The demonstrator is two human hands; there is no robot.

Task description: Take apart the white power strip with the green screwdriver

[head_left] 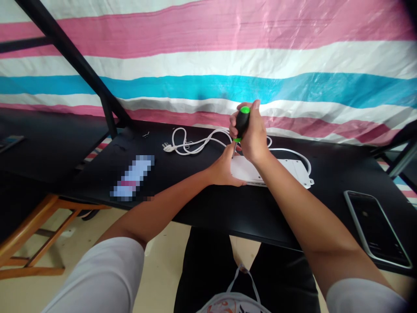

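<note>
My right hand (250, 134) is wrapped round the black and green handle of a screwdriver (242, 121), held upright with its tip down on a white power strip (289, 171). The strip lies flat on the black table (208, 204). My left hand (224, 169) rests on the strip's left end, fingers closed on it beside the screwdriver shaft. The strip's white cable (192, 145) coils to the left behind my hands and ends in a plug (167, 148).
A phone (376, 226) with a dark screen lies on the table at the right. A blurred-out oblong item (133, 177) lies at the left. A black slanted frame bar (81, 65) rises at the back left; a wooden stool (35, 234) stands below. Striped tarpaulin hangs behind.
</note>
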